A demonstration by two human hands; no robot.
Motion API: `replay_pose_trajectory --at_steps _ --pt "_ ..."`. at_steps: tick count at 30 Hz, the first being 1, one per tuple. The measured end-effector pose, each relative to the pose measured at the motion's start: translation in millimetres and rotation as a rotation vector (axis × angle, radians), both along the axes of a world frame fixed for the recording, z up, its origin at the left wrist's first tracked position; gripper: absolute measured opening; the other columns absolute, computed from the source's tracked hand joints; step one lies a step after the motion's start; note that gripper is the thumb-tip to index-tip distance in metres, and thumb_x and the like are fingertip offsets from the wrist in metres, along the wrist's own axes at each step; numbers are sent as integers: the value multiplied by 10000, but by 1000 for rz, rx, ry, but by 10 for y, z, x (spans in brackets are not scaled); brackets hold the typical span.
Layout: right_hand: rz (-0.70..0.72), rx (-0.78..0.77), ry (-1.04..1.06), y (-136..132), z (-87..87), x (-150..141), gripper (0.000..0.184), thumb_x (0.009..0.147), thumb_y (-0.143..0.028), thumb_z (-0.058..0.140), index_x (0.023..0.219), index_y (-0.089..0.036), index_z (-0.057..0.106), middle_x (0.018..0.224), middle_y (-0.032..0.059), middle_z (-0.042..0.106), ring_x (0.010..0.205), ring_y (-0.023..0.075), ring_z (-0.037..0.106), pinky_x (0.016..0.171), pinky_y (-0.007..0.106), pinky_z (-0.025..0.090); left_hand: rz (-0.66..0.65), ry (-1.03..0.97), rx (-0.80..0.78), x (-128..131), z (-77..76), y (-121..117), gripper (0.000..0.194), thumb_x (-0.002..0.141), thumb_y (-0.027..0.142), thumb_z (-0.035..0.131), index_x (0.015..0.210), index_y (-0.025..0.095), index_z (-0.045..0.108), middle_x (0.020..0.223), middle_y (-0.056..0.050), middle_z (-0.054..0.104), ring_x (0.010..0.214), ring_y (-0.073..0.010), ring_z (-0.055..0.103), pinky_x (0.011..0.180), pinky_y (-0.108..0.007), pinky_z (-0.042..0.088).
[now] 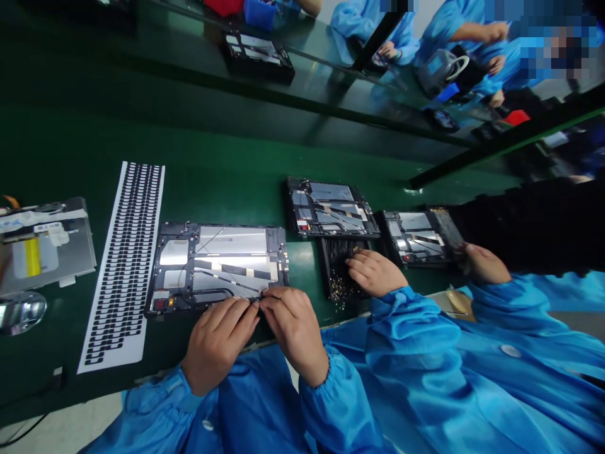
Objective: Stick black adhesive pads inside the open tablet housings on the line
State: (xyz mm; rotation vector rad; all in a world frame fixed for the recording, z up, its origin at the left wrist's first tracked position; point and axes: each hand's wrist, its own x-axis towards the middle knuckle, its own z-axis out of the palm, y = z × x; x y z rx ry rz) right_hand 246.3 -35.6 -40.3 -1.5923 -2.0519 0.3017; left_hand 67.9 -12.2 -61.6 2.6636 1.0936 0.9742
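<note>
On the green tabletop (pixel 227 189), from left, there lies a silver panel (pixel 70 246), then a white sheet of black stickers (pixel 127 265). Next, the opened tablet (pixel 231 243) lies flat; at its near edge, the left hand (pixel 220 340) and right hand (pixel 297 331) have fingers bent, tips nearly meeting; what they grip, I cannot tell. To the right, a co-worker's hand (pixel 375 272) reaches over a tray of black cables (pixel 338 261). Beyond the shelf (pixel 307 82), workers in blue smocks (pixel 354 19) sit.
</note>
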Motion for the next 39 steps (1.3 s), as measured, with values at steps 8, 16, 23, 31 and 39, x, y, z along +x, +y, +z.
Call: replay_pose_trajectory --at_steps 8,16,23,31,39 --pt "0 18 186 -89 -96 147 234 949 -129 610 1173 -195 607 1236 128 631 1176 222 603 978 389 531 5 32 1 -7 -11 -11 295 867 181 691 1157 132 663 1070 -80 724 1030 -240 649 909 -376 496" --pt "-18 30 177 -72 -101 138 159 935 -123 620 1075 -194 646 1177 120 652 1107 223 630 925 385 552 64 4 -40 84 36 30 167 877 170 670 1043 170 689 985 -57 717 957 -225 643 850 -367 488" --pt "-31 6 159 -57 -99 135 136 957 -145 580 1062 -208 640 1178 111 653 1103 224 627 917 396 545 93 0 -95 144 59 63 85 895 178 639 959 201 691 958 -47 703 935 -215 628 819 -357 467" --pt "-23 -1 113 -56 -103 131 120 970 -164 563 1048 -218 638 1188 106 650 1099 229 620 905 402 537 130 -38 -223 196 99 97 52 918 199 605 890 194 649 915 -43 665 892 -200 594 808 -352 441" --pt "-38 48 175 -59 -134 101 140 957 -133 577 1059 -208 637 1152 107 661 1083 211 624 897 384 548 151 -33 -246 224 126 87 63 920 207 603 866 201 636 892 -37 641 859 -201 567 779 -357 422"
